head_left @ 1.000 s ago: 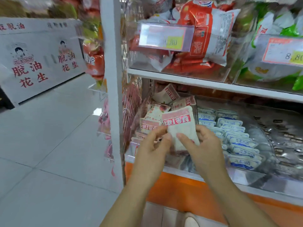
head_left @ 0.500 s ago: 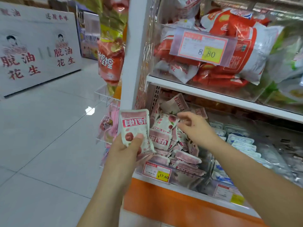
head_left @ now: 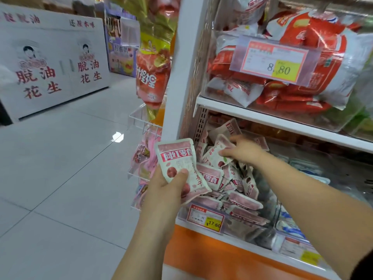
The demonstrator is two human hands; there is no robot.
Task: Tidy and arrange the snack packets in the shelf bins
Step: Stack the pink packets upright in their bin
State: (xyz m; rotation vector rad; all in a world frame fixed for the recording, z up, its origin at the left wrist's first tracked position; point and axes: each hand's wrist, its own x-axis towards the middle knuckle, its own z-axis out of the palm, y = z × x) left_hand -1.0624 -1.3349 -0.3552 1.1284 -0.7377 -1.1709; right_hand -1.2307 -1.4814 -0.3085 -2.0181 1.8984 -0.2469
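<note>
Left hand (head_left: 167,190) thumb-clamps a pink-and-white soft plastic snack pouch (head_left: 178,164) low down; right hand (head_left: 245,151) pinches a second pouch (head_left: 216,156) edgewise. Probably light, slippery.

left hand (head_left: 167,189) grips a pink-and-white snack packet (head_left: 176,158) upright, just outside the lower shelf bin (head_left: 240,226). right hand (head_left: 245,151) is in the bin, fingers (head_left: 225,152) pinching a second packet (head_left: 215,155) atop the loose pile (head_left: 240,190). 17.60 price tag (head_left: 205,218) sits on the bin front.

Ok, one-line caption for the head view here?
Left hand holds a pink snack packet outside the bin while the right hand pinches a second packet inside.
</note>
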